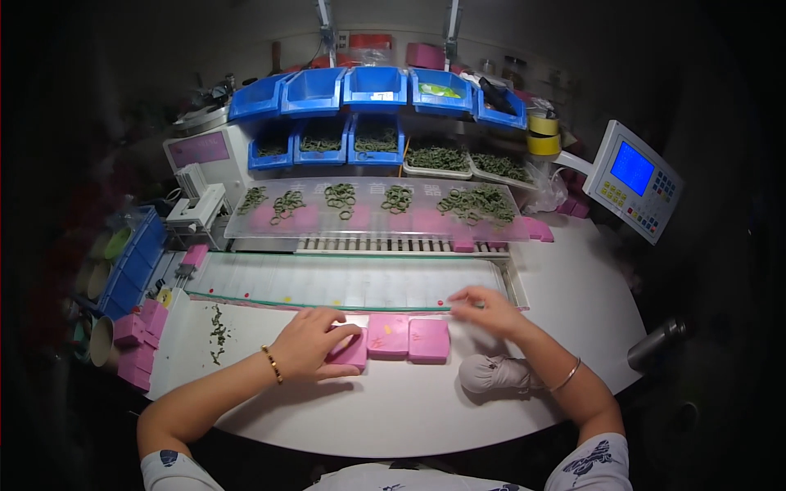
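Three pink rubber-like blocks stand side by side on the white tabletop: a left block (350, 353), a middle block (388, 335) with orange-red marks, and a right block (428, 340). My left hand (315, 344) wraps the left block, its thumb along the near side and fingers over the top. Beyond the right block, my right hand (485, 313) hovers at the near edge of a pale green-edged glass panel (352, 282). Its fingers are slightly blurred and bent, with a gap between them and nothing visible inside. A red dot (440, 303) lies close to those fingertips.
A clear shelf (377, 192) carries heaps of small green rings (475, 203). Behind it are blue bins (311, 90). A keypad screen (634, 180) stands right. A grey wrapped bundle (495, 374) lies by my right forearm; pink blocks (141, 348) are stacked left.
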Motion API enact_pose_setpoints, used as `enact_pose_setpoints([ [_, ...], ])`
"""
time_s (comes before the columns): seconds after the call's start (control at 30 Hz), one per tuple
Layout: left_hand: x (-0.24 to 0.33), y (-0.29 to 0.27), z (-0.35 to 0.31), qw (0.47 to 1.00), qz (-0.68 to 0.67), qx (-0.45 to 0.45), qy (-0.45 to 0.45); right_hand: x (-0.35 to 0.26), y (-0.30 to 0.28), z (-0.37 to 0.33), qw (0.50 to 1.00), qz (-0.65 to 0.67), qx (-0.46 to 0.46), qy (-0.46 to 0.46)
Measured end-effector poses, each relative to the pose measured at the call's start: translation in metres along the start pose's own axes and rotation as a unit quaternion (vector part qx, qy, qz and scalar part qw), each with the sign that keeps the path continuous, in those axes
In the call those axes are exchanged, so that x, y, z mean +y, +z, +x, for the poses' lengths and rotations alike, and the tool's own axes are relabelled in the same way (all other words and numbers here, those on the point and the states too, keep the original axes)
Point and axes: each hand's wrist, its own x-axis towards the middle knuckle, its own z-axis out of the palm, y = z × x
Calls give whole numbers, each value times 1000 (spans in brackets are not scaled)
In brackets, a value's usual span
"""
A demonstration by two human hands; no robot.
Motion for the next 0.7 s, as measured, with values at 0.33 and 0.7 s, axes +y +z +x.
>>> enact_pose_setpoints([
  [0.33, 47, 19, -64, 957, -29, 223, -183, 55, -45, 84, 939, -258, 224, 46],
  [0.7, 60, 24, -62, 937, -33, 277, -209, 72, -50, 136, 909, -329, 218, 132],
])
